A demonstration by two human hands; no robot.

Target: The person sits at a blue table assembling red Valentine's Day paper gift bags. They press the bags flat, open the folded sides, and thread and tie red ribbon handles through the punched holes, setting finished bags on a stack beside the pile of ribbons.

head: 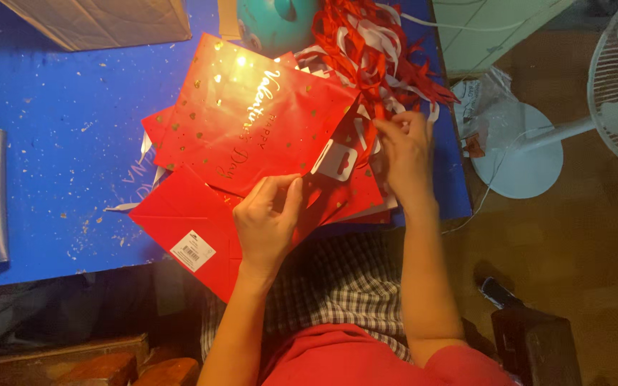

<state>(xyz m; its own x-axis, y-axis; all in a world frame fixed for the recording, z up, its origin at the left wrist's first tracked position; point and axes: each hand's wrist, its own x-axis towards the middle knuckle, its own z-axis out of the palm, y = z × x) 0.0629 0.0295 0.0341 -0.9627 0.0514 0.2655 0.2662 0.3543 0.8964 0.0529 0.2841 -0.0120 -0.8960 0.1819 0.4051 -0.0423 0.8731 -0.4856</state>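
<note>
Two hands at a stack of red gift bags (252, 136) on the blue desk (59, 143).
Left hand (267, 218) is pinched on the top bag's near edge, by the desk's front edge. Right hand (403, 146) is closed on a red ribbon (366, 53) from the pile near the right edge. A white fan (531, 143) is seen on the floor.

A single view comes from a camera worn on the person's head, looking steeply down over the chest and forearms. It sits close above the left hand (267, 218) and right hand (403, 154), which fall near the frame's centre. Beyond the hands lies the blue table (59, 143); right of them, floor and a white pedestal fan (609, 107).
</note>
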